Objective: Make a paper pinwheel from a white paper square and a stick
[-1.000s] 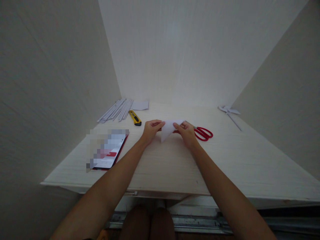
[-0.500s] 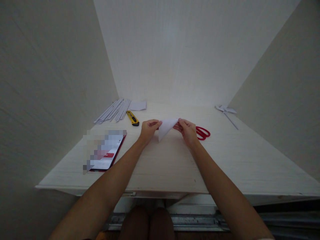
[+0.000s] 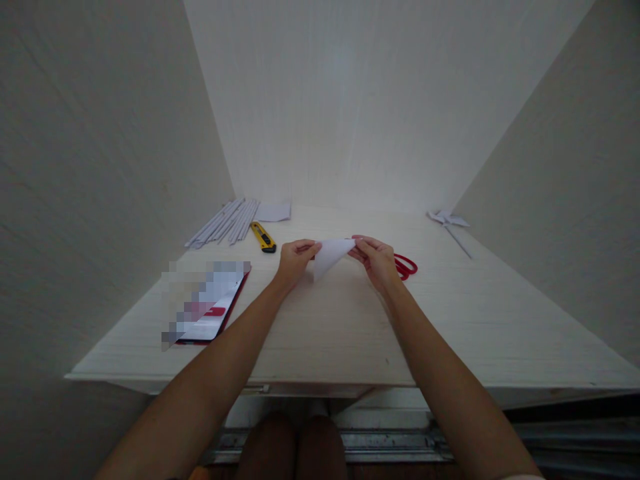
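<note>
A white sheet of paper folded into a triangle [image 3: 330,255] is held up between both hands, its point hanging down on the left. My left hand [image 3: 297,259] pinches its left corner between thumb and fingers. At the opposite corner, my right hand [image 3: 374,259] grips the paper with thumb and fingertips. Just beyond the right hand lie scissors with red handles [image 3: 406,267], their blades hidden behind that hand. Left of my left hand rests a yellow box cutter [image 3: 263,237].
A bundle of thin white paper sticks [image 3: 225,221] and some white paper [image 3: 273,211] lie at the back left. A phone [image 3: 213,310], partly blurred out, is at the front left. A paper pinwheel [image 3: 449,221] on a stick lies at the back right. Walls enclose the white table [image 3: 330,340].
The right fingers have shifted slightly on the paper's corner. Both hands still hold the folded paper in nearly the same place; the whole view has moved a little.
</note>
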`<state>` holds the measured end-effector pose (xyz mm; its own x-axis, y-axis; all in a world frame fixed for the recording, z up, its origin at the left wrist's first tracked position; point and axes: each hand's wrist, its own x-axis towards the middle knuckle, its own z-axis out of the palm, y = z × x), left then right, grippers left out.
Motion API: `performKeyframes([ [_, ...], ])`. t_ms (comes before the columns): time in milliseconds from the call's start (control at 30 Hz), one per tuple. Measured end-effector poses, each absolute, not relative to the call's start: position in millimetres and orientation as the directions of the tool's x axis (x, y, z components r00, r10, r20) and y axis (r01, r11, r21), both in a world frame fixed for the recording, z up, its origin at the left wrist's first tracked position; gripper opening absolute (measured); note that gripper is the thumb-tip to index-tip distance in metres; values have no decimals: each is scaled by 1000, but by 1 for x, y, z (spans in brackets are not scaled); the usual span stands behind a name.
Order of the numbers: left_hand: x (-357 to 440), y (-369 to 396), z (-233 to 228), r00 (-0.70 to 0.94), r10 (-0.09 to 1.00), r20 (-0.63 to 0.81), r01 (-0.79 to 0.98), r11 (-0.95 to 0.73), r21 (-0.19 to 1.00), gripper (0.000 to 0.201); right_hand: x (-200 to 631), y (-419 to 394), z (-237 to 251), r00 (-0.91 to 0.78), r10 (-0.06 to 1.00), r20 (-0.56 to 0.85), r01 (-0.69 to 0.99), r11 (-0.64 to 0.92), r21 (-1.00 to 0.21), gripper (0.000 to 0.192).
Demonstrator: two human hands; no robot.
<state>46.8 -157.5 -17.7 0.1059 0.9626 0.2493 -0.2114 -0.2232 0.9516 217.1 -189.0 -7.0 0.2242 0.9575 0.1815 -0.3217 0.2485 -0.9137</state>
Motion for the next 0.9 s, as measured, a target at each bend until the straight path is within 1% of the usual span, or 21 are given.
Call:
performKeyframes([
  [200, 47, -158, -17, 91, 966, 242, -218, -217, 951, 23, 221, -191, -5, 105, 978, 181, -342, 207, -917, 25],
  [300, 47, -158, -18, 104, 964, 246, -219, -219, 951, 24, 223, -190, -6, 82, 979, 189, -347, 205, -915, 25],
  [667, 47, -158, -17, 110, 961, 253, -194, -229, 954, 21, 223, -191, -6, 136, 961, 239, -310, 270, -912, 19],
  [900, 47, -158, -17, 116, 963, 244, -201, -218, 955, 18, 224, -189, -9, 176, 958, 228, -319, 275, -907, 16],
])
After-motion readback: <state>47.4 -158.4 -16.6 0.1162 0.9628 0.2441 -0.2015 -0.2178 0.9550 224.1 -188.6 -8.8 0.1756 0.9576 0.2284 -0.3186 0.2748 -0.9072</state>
